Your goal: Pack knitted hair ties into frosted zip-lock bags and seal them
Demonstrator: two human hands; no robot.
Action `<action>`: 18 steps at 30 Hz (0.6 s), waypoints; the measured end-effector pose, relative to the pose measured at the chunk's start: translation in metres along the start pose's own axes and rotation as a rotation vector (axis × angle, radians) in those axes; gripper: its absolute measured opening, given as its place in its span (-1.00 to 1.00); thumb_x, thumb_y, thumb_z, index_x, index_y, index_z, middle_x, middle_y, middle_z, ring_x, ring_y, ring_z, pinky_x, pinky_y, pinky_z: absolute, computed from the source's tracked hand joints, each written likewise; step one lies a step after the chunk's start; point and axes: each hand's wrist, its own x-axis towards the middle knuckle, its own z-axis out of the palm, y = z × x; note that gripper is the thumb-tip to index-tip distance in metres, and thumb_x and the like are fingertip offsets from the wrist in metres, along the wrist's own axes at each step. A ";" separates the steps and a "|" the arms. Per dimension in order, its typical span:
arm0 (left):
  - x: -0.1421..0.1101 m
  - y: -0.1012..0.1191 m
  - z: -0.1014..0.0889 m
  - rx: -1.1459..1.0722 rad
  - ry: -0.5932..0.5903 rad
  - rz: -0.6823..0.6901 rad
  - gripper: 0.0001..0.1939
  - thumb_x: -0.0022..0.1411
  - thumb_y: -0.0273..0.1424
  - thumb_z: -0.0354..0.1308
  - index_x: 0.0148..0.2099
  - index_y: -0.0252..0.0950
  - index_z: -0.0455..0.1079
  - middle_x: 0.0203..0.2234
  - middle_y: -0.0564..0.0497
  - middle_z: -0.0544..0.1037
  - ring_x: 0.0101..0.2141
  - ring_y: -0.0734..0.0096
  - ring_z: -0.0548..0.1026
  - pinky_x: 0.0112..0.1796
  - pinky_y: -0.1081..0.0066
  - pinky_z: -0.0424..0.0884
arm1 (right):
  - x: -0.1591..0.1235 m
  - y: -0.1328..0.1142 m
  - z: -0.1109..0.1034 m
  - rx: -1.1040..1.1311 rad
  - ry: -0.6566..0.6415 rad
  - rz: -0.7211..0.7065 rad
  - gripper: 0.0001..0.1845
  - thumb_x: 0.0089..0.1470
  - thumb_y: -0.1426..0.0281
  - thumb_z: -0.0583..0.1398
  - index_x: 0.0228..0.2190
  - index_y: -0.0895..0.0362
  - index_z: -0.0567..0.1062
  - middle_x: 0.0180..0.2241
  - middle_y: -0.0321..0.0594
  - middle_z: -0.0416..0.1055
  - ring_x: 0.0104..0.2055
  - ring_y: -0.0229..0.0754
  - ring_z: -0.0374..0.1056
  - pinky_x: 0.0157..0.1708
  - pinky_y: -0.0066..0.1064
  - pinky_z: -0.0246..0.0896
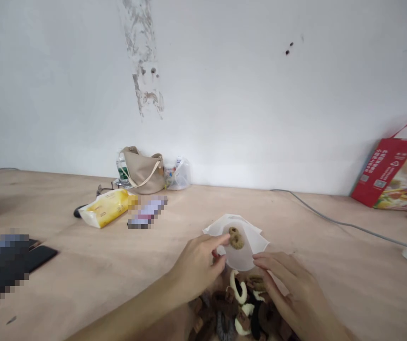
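Note:
Two fuzzy olive-brown loops that look like hair ties (pixel 236 241) lie side by side on a translucent white plastic bag (pixel 239 259). My left hand (pixel 199 258) reaches over the bag's left side, its index fingertip at the loops and its thumb apart below. At the bag's right edge is my right hand (pixel 288 279), fingers stretched out, their tips at the plastic; I cannot make out any grip on it. Nearer me, between my forearms, lies a pile of fuzzy loops (pixel 226 308) in brown, black, grey and cream, some with small brown tags.
Toward the left stand a beige handbag (pixel 145 173), a clear plastic bag (pixel 179 174), a yellow tissue pack (pixel 109 207) and a blurred-out phone (pixel 147 211). A red shopping bag (pixel 376 175) leans on the wall at right, with a grey cable (pixel 334 221) before it.

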 end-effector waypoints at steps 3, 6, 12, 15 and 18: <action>-0.003 0.000 0.004 -0.015 -0.031 0.024 -0.50 0.11 -0.51 0.09 0.14 -0.24 0.36 -0.28 0.01 0.59 -0.41 0.42 0.48 -0.31 0.43 0.41 | -0.002 0.007 -0.004 0.022 0.006 0.071 -0.75 0.12 0.52 0.03 -0.19 0.04 0.40 -0.28 -0.21 0.51 -0.27 -0.16 0.45 -0.29 -0.37 0.35; -0.007 0.002 -0.001 0.004 -0.090 0.027 -0.62 0.12 -0.50 0.10 0.00 -0.26 0.48 -0.33 0.00 0.61 -0.39 0.37 0.51 -0.25 0.40 0.43 | -0.003 0.013 -0.008 0.034 -0.064 0.176 -0.77 0.09 0.51 0.02 -0.27 0.03 0.41 -0.37 -0.26 0.49 -0.36 -0.18 0.44 -0.40 -0.41 0.33; -0.010 0.000 -0.003 0.206 -0.164 0.170 -0.68 0.10 -0.55 0.08 -0.12 -0.22 0.51 -0.28 -0.01 0.62 -0.26 0.26 0.53 -0.19 0.35 0.42 | -0.003 0.012 -0.010 0.004 -0.326 0.154 -0.72 -0.01 0.53 0.04 -0.32 -0.01 0.46 -0.38 -0.30 0.51 -0.38 -0.15 0.44 -0.37 -0.36 0.32; -0.010 -0.001 -0.002 0.263 -0.137 0.184 -0.75 0.13 -0.51 0.08 -0.17 -0.23 0.50 -0.39 0.00 0.60 -0.35 0.29 0.53 -0.23 0.36 0.41 | -0.006 0.013 -0.009 -0.005 -0.363 0.120 -0.62 -0.08 0.55 0.05 -0.24 -0.04 0.47 -0.29 -0.29 0.54 -0.29 -0.11 0.47 -0.30 -0.32 0.32; -0.010 -0.001 -0.004 0.246 -0.125 0.187 -0.79 0.15 -0.49 0.08 -0.19 -0.23 0.49 -0.41 0.01 0.59 -0.37 0.30 0.51 -0.26 0.39 0.41 | -0.005 0.015 -0.012 0.012 -0.409 0.103 -0.68 -0.11 0.57 0.06 -0.35 -0.02 0.45 -0.37 -0.33 0.53 -0.36 -0.14 0.46 -0.37 -0.37 0.30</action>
